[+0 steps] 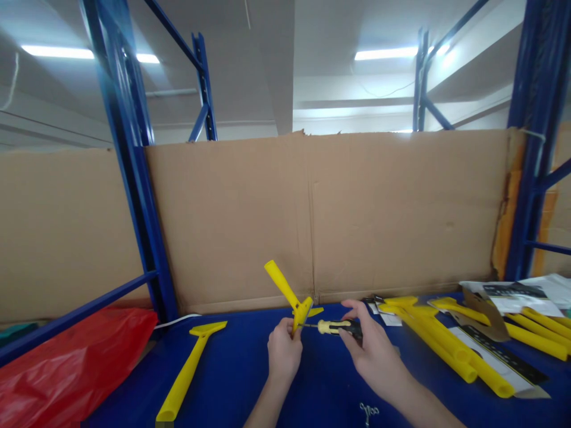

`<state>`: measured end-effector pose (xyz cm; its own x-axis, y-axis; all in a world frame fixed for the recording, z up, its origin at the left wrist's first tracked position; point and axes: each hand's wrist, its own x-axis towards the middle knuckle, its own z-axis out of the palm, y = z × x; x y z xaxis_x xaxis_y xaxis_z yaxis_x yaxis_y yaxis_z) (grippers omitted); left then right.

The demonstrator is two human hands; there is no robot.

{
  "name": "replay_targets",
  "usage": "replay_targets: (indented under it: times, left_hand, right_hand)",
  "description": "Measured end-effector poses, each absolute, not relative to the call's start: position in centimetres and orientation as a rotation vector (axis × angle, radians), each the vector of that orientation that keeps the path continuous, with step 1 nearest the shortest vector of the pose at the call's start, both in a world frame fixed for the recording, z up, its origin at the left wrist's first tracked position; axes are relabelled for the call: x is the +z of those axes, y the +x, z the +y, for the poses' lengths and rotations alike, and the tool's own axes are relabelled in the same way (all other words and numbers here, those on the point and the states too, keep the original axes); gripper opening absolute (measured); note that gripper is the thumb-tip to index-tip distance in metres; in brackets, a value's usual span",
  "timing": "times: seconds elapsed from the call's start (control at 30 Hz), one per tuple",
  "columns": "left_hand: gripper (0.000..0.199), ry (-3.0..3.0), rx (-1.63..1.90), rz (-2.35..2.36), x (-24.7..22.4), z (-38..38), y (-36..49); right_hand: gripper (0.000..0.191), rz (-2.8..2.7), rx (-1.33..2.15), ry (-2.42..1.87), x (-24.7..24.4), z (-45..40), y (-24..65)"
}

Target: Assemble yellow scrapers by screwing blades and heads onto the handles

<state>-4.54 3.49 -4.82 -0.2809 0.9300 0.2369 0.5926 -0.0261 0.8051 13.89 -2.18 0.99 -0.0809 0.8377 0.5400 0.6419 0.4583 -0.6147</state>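
Note:
My left hand [285,351] is closed around the head of a yellow tool [282,284], whose tubular handle points up and to the left. In my right hand [372,348] is a screwdriver [332,327] with a pale yellow and black handle, held between thumb and fingers. Its shaft points left and its tip meets the yellow head beside my left fingers; the exact contact spot is too small to make out. Another yellow tool [187,371] lies on the blue table [236,368] to the left of my hands.
Several yellow tools [439,342] lie at the right with printed packaging [495,353]. Small metal pieces [368,411] sit near the front edge. A red plastic bag [84,362] is at the left. Cardboard [241,220] stands behind the table between blue rack posts [138,178].

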Motion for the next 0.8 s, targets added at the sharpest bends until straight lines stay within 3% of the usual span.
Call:
replay_targets:
  times: [0.13, 0.33, 0.5, 0.67, 0.8]
  left_hand:
    - [0.006, 1.583, 1.222, 1.870, -4.95, 3.60, -4.64]
    - [0.007, 1.534, 1.234, 1.874, -5.14, 3.74, -4.75]
    - [0.008, 1.578, 1.224, 1.878, -5.07, 3.71, -4.68]
    - [0.007, 1.583, 1.221, 1.907, -4.99, 3.60, -4.63]
    - [0.009, 1.641, 1.233, 1.874, -4.86, 3.46, -4.54]
  right_hand:
    - [0.035, -1.795, 0.225, -1.396, 0.62, -2.01, 13.88]
    - [0.042, -1.870, 0.229, -1.243, 0.53, -2.22, 13.88]
    - [0.040, -1.856, 0.245, -1.461, 1.07, -2.56, 13.63]
    - [0.048, -1.888, 0.292, -1.261, 0.91, -2.66, 13.56]
    - [0.040, -1.869, 0.328, -1.365, 0.88, -2.62, 13.55]
